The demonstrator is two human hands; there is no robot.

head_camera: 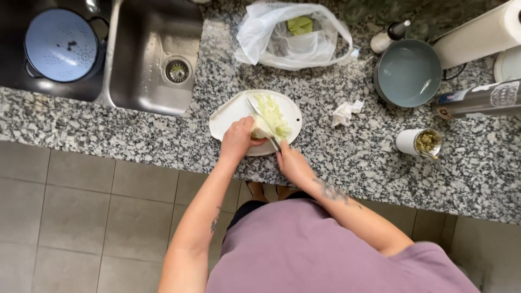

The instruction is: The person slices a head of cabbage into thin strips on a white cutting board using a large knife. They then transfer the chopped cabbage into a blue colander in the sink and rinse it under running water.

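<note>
A white cutting board lies on the speckled granite counter in front of me. On it sits a pale green chunk of cabbage with shredded strips beyond it. My left hand presses down on the chunk. My right hand grips the handle of a knife, its blade lying across the cabbage and pointing away from me.
A steel sink with a blue colander is at the left. A white plastic bag lies behind the board. At the right are a grey pan, crumpled tissue, paper towel roll, steel bottle, and open can.
</note>
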